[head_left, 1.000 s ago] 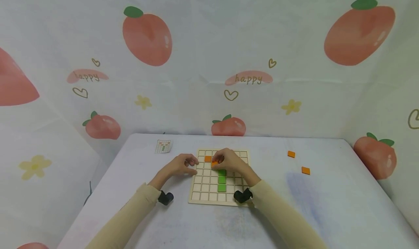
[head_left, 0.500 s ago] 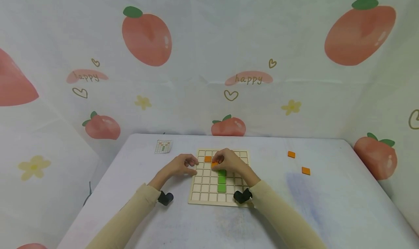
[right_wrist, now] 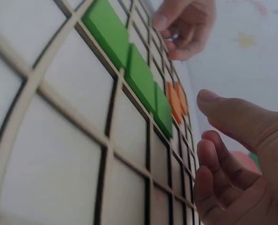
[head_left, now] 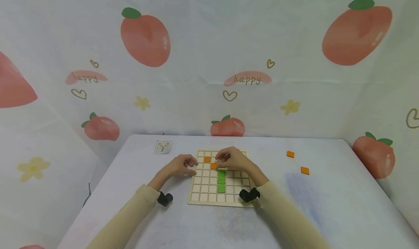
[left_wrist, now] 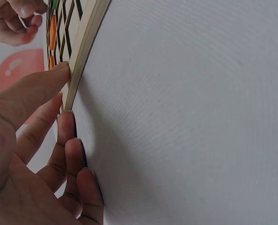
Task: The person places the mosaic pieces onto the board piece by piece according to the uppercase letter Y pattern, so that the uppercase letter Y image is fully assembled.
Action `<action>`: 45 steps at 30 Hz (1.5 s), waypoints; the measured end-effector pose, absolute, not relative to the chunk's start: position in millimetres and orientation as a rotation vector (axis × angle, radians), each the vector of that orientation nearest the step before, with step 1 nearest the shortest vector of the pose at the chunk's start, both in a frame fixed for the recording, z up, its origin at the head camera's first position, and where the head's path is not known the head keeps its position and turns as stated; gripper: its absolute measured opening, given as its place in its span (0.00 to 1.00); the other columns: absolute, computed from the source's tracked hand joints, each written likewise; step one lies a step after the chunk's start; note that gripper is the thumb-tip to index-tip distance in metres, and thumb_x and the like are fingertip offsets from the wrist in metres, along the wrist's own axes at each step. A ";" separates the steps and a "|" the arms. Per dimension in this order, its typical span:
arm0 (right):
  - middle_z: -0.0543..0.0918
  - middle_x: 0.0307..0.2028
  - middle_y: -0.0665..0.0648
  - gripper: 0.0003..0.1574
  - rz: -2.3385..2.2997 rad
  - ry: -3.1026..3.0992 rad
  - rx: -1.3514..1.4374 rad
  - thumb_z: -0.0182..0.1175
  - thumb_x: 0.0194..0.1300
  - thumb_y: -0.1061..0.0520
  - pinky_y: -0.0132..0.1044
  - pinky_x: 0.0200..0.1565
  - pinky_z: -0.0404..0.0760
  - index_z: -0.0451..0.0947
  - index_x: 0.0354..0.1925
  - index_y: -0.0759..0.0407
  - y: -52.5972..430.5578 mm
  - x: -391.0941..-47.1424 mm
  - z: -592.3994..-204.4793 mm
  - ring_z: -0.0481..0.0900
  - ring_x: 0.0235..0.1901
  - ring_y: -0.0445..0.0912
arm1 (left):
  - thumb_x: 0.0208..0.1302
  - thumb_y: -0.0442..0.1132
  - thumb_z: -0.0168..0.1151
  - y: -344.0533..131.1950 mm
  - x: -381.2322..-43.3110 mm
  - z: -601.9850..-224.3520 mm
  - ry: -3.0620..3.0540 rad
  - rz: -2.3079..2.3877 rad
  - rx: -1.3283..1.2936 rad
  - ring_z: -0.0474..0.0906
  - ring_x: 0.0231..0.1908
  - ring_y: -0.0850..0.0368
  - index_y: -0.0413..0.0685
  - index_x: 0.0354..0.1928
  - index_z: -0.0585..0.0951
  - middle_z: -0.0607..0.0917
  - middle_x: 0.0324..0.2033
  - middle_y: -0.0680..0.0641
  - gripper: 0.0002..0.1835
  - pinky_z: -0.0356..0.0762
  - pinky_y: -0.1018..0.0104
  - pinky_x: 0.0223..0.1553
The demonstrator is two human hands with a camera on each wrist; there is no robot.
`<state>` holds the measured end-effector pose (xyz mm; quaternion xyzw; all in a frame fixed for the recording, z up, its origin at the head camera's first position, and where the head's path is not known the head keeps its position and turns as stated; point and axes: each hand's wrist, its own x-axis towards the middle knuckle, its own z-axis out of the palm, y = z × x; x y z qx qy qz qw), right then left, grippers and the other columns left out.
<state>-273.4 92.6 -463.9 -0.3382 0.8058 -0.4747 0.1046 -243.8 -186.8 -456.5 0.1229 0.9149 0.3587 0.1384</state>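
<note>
On the pale wooden grid board [head_left: 212, 188], the left hand [head_left: 180, 165] touches the nine-o'clock edge, fingers loosely bent, while the right hand [head_left: 236, 159], fingers parted and holding nothing, is nearer the flat orange square tile [head_left: 214, 166] just beside its fingertips at nine o'clock.
</note>
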 end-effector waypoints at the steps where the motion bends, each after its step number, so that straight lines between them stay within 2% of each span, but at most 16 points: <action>1: 0.85 0.42 0.60 0.14 -1.414 2.372 -1.003 0.72 0.61 0.64 0.40 0.44 0.80 0.84 0.45 0.68 96.6 -273.3 -463.7 0.82 0.38 0.48 | 0.54 0.32 0.78 -187.0 -243.8 -457.0 2.649 1.035 0.355 0.70 0.36 0.55 0.45 0.45 0.84 0.78 0.34 0.51 0.16 0.68 0.61 0.40; 14: 0.84 0.44 0.65 0.19 -1.406 2.411 -0.921 0.72 0.62 0.60 0.45 0.44 0.79 0.83 0.48 0.70 155.9 -266.3 -454.7 0.81 0.40 0.52 | 0.54 0.32 0.78 -186.6 -244.8 -458.7 2.654 1.033 0.372 0.70 0.36 0.55 0.45 0.44 0.84 0.79 0.34 0.52 0.16 0.69 0.60 0.41; 22: 0.84 0.42 0.59 0.17 -1.339 2.473 -0.878 0.72 0.63 0.60 0.49 0.45 0.79 0.83 0.48 0.68 194.2 -258.3 -448.7 0.81 0.39 0.51 | 0.54 0.32 0.78 -186.2 -243.8 -459.0 2.655 1.031 0.358 0.70 0.36 0.55 0.45 0.45 0.84 0.78 0.34 0.51 0.17 0.68 0.60 0.41; 24: 0.85 0.42 0.57 0.16 -1.332 2.491 -0.865 0.72 0.63 0.60 0.48 0.45 0.79 0.84 0.48 0.66 204.9 -256.4 -448.8 0.81 0.39 0.51 | 0.54 0.32 0.78 -186.4 -243.6 -458.5 2.653 1.034 0.359 0.70 0.36 0.55 0.45 0.45 0.84 0.78 0.34 0.51 0.17 0.68 0.60 0.41; 33: 0.84 0.44 0.62 0.18 -1.347 2.489 -0.814 0.72 0.63 0.59 0.39 0.43 0.80 0.83 0.47 0.69 251.7 -240.4 -449.0 0.82 0.39 0.50 | 0.54 0.32 0.78 -186.2 -243.2 -458.2 2.655 1.036 0.367 0.70 0.37 0.54 0.45 0.45 0.84 0.78 0.34 0.51 0.17 0.68 0.60 0.41; 45: 0.84 0.47 0.65 0.17 -1.324 2.556 -0.779 0.72 0.63 0.60 0.36 0.45 0.80 0.83 0.48 0.70 303.8 -230.3 -447.7 0.83 0.40 0.48 | 0.54 0.32 0.78 -186.7 -244.5 -459.9 2.657 1.026 0.376 0.70 0.37 0.54 0.45 0.45 0.84 0.78 0.35 0.51 0.17 0.69 0.60 0.41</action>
